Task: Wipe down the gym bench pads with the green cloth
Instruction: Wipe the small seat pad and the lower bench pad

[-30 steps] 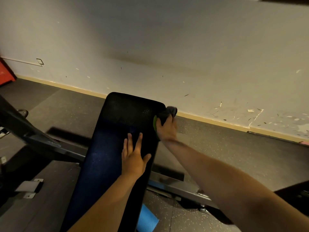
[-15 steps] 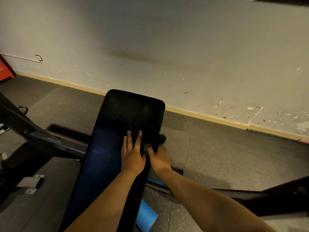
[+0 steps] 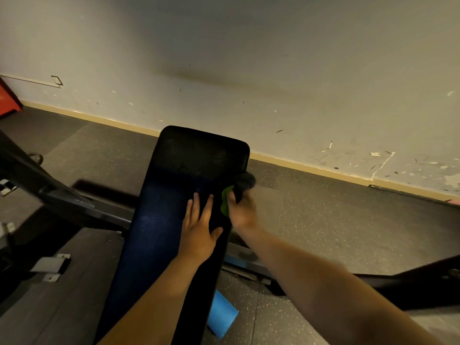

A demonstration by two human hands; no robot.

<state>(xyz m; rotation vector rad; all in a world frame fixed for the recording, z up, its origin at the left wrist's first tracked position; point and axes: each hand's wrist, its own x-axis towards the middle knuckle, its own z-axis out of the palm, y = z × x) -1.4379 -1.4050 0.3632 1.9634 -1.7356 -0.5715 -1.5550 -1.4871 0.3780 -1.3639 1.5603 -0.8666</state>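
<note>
Right hand (image 3: pixel 242 210) is clamped round the bunched green cloth (image 3: pixel 225 200), fingers curled on it. It presses the cloth against the right side edge of the bench pad (image 3: pixel 161 220), at about 1 o'clock from the left hand (image 3: pixel 201 227). A darker grey fold of the cloth sticks out past the knuckles toward 12 o'clock. The left hand lies flat on the pad top, fingers straight and slightly spread, holding nothing, apparently bracing the bench.

The work looks to be mid-way at best. The wiping is going on along the right edge of this one long pad, and the strokes seem to cover the upper half of that edge. The dark surface shows no clear line between wiped and unwiped parts, so I cannot tell how much of the top is done. The near end of the pad, its left side and any other pad of the bench are likely still to do. A blue roll (image 3: pixel 221 317) lies on the floor (image 3: pixel 323 215) at 6 o'clock, untouched.

A second ago the right hand was up at the far right corner of the pad. Half a second ago it had slid down beside the left thumb. Now it is back up, between those two spots. The left hand has stayed where it was.
</note>
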